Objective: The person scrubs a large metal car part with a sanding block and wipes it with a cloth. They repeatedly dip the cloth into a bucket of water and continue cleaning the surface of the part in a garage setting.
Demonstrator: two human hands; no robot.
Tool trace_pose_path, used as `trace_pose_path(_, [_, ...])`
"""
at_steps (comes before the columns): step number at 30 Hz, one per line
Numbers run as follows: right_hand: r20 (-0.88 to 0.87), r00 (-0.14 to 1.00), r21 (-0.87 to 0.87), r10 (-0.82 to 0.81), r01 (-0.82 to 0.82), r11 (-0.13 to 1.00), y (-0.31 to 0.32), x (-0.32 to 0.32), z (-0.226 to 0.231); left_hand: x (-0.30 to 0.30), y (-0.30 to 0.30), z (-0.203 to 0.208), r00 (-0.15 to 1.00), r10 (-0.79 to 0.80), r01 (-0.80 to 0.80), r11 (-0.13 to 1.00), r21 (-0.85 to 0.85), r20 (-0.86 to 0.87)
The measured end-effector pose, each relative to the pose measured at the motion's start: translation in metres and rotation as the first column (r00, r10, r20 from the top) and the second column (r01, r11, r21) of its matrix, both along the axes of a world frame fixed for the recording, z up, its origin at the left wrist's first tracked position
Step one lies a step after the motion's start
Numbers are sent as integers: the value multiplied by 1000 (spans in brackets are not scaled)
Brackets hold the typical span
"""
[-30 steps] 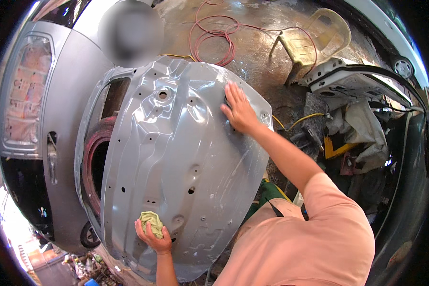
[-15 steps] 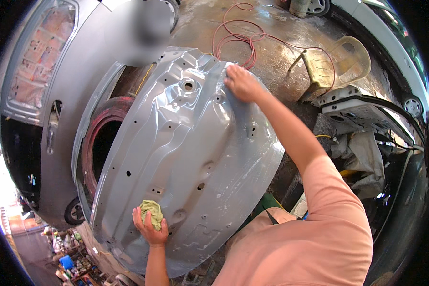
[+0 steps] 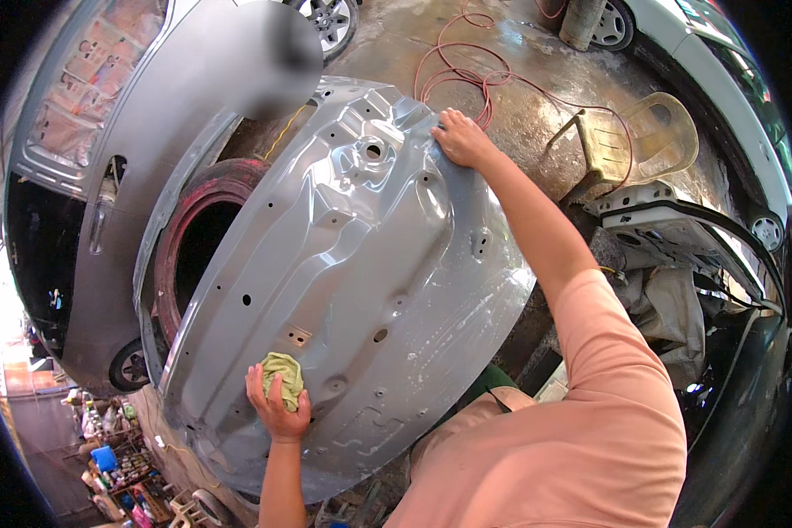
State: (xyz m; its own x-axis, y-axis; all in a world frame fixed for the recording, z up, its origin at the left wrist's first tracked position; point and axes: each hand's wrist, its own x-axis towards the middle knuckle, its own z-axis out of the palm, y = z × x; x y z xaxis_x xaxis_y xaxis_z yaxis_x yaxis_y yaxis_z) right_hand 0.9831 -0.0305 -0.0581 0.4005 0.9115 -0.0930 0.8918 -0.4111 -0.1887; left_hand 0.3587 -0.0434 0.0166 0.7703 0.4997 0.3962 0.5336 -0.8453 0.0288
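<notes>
A large grey car body panel [image 3: 326, 290] with pressed ridges and several holes lies tilted in front of me. Its far right part looks wet, with whitish streaks. My left hand [image 3: 279, 409] rests on the panel's near side, its fingers curled around a crumpled yellow-green cloth [image 3: 283, 374]. My right arm reaches to the far edge of the panel, where my right hand [image 3: 463, 139] lies with fingers stretched over the surface. Anything under that palm is hidden.
A reddish tire [image 3: 169, 238] is beside the panel's left edge, next to a grey car [image 3: 158, 114]. Far right are a yellowish plastic chair [image 3: 607, 145] and a loose car part [image 3: 651, 211]. A red hose [image 3: 449, 66] coils on the wet floor. Cluttered shelves [image 3: 119, 466] stand lower left.
My right hand has shifted slightly along the panel's far edge. My left hand keeps the cloth in nearly the same place. The whole view has moved a little.
</notes>
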Motion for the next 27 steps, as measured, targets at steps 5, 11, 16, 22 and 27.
trace_pose_path(5, [-69,982,421,178,-133,897,-19,-77,-38,-2,-3,-4,1000,13,-13,1000,-5,-1])
trace_pose_path(11, [70,992,348,107,-125,929,-57,-57,-33,-3,-4,1,1000,26,-26,1000,-1,13])
trace_pose_path(16, [-49,994,445,96,-64,893,-28,-87,-34,1,-4,1,1000,12,-12,1000,9,11])
trace_pose_path(22, [-175,980,554,-94,177,813,-99,-168,-48,-5,-9,2,1000,13,-13,1000,15,24])
trace_pose_path(27, [-442,858,552,-264,492,673,-120,-301,-39,-3,-13,2,999,26,-27,999,29,19])
